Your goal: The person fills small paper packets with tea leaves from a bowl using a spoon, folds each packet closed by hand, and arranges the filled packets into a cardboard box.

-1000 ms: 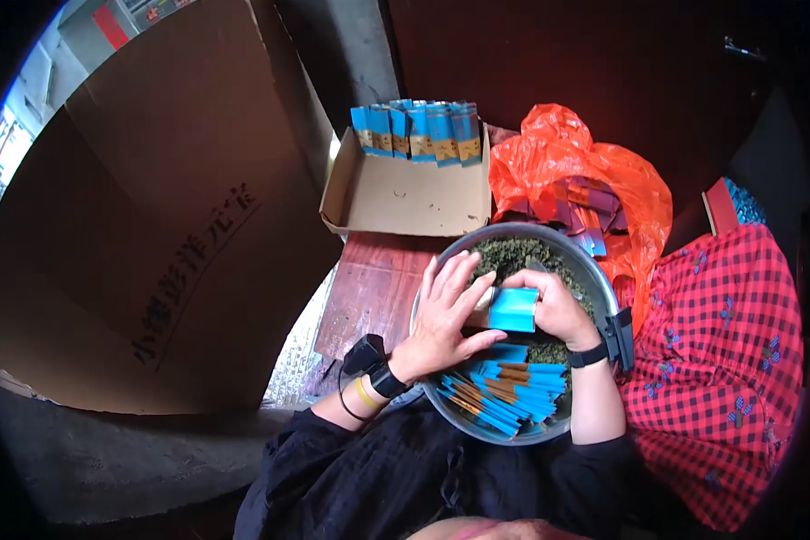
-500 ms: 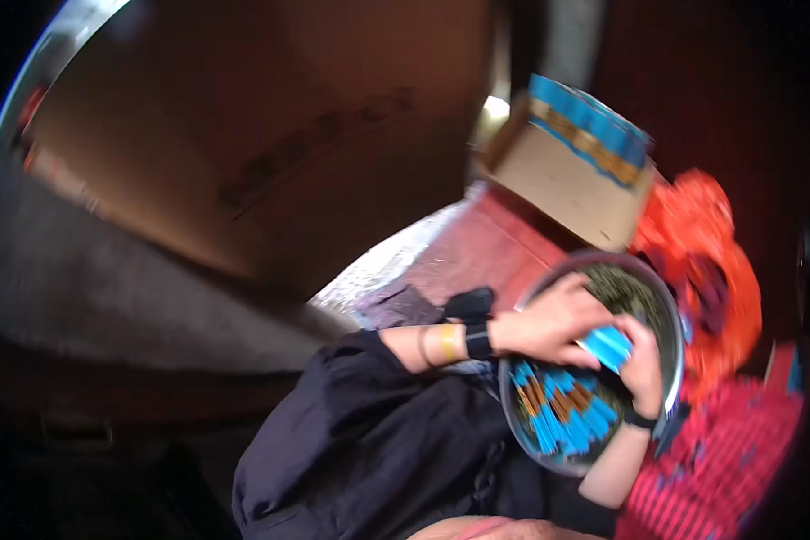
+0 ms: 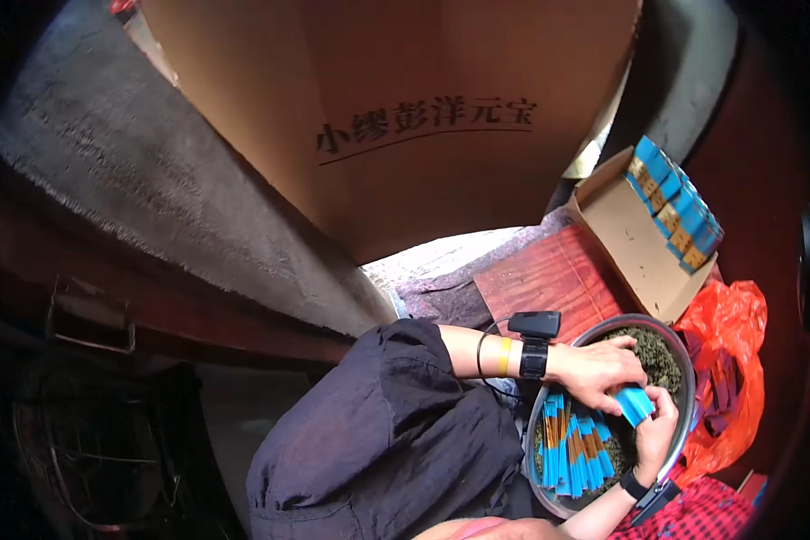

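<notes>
Over a round metal bowl [image 3: 686, 369] of dark green dried leaves [image 3: 654, 363], my right hand [image 3: 659, 430] grips a blue packet [image 3: 634, 405] between thumb and fingers. My left hand [image 3: 598, 371] is closed at the packet's other end, with its fingertips against it; the packet hides part of that contact. Several blue and brown packets [image 3: 574, 450] lie fanned out in the near part of the bowl, below my left wrist. Straps circle both wrists, and a black device sits on the left one.
A shallow cardboard box [image 3: 639, 247] with a row of blue packets [image 3: 675, 202] stands beyond the bowl on a reddish wooden surface [image 3: 553, 279]. An orange plastic bag [image 3: 733, 324] holds purple packets at the right. A large cardboard sheet [image 3: 396, 72] with writing stands ahead.
The view has swung left, so the bowl, box and bag appear further right and rotated. Both hands stay over the bowl with the blue packet, and the left fingers have drawn closer together.
</notes>
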The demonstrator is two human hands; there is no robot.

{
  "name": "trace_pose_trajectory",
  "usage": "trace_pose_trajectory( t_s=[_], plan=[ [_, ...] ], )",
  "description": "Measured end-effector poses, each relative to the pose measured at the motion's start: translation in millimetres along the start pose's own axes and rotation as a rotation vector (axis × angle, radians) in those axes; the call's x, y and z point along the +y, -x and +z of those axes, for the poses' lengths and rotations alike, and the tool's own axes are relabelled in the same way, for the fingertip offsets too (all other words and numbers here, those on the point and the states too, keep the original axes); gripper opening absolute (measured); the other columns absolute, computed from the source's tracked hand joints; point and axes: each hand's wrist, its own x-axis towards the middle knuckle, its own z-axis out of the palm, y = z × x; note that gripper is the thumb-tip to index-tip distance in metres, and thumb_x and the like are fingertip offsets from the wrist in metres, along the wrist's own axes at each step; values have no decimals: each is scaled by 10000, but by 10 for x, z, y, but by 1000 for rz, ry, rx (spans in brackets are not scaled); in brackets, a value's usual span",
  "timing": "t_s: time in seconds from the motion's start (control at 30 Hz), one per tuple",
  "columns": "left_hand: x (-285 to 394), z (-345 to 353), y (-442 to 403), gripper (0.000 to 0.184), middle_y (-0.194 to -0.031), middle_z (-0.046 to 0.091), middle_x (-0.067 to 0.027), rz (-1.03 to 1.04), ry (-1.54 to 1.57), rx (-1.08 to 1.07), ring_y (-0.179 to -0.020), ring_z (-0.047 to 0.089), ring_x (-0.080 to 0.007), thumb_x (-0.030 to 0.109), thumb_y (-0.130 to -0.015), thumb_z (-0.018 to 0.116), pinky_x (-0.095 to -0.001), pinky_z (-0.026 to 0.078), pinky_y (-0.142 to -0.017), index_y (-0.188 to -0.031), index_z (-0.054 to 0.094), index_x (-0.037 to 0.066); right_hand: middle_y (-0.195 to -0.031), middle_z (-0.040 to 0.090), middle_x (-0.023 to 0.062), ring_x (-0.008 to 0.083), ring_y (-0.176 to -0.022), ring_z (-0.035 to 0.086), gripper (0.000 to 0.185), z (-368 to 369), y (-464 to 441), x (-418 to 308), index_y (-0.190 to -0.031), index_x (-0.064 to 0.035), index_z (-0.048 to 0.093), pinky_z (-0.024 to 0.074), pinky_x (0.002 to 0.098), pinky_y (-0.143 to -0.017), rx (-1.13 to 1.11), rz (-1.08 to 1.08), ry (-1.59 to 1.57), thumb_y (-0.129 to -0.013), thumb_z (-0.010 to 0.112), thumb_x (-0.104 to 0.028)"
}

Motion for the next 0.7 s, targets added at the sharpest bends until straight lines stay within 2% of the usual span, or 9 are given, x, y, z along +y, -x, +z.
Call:
trace_pose_trajectory(
  t_s=[0.17,0.23,0.37,0.4,0.5,0.53,0.6,0.63,0.7],
  plan=[
    [2,23,3,582,-1079,626,-128,44,-60,63,-1066,600,-325,386,-765,758,-616,251,-1102,-1191,565,39,-778,605,19,107,-745,552,87,-28,4,37,-917,5,620,447,293,-666,11,-40,-20,-846,574,-15],
    [-11,-11,-4,588,-1098,624,-133,87,-123,92,-1052,597,-334,394,-770,758,-571,312,-1073,-1190,563,32,-775,609,35,117,-746,559,90,-6,-11,25,-921,7,619,451,304,-667,22,-47,-38,-852,563,-7],
    [1,-29,-30,530,-1035,632,-157,115,-99,114,-994,590,-366,408,-798,732,-466,444,-893,-1134,589,23,-757,600,91,148,-744,571,113,-3,6,33,-928,17,610,461,332,-668,60,-159,55,-859,521,27],
    [13,-53,-24,504,-1015,638,-151,93,-110,116,-975,597,-360,405,-805,726,-463,453,-867,-1120,602,32,-764,611,87,144,-747,570,97,-19,-13,37,-916,24,613,470,330,-685,42,-81,63,-875,565,-50],
    [98,-135,-70,445,-984,653,-134,-30,-44,-33,-921,614,-349,382,-812,727,-454,475,-790,-1091,629,50,-827,636,130,207,-792,619,261,-8,-15,8,-930,35,615,495,318,-760,22,-183,-3,-720,461,53],
    [107,-99,-61,432,-986,659,-130,-31,-108,36,-903,621,-351,363,-806,740,-440,484,-786,-1085,638,48,-834,645,136,236,-798,627,238,-10,-12,-1,-909,35,608,491,326,-754,32,-171,-3,-709,479,55],
    [59,-93,-53,442,-1004,658,-143,13,-144,64,-898,633,-339,329,-795,772,-427,496,-808,-1105,647,41,-836,646,137,202,-786,616,293,-17,3,75,-955,32,634,491,311,-727,1,-144,-102,-711,474,54],
    [75,-107,-54,456,-1016,659,-146,-14,-150,37,-905,637,-331,317,-788,787,-420,503,-816,-1124,648,41,-788,609,76,148,-756,577,286,-11,18,51,-943,37,630,478,278,-714,29,-110,-43,-711,465,63],
    [148,-158,-70,498,-1029,658,-142,-61,-136,32,-878,648,-277,261,-780,813,-372,526,-767,-1179,627,28,-782,618,-2,64,-698,555,92,-91,42,66,-959,6,637,453,223,-638,-57,81,-204,-882,591,-13]
  ],
)
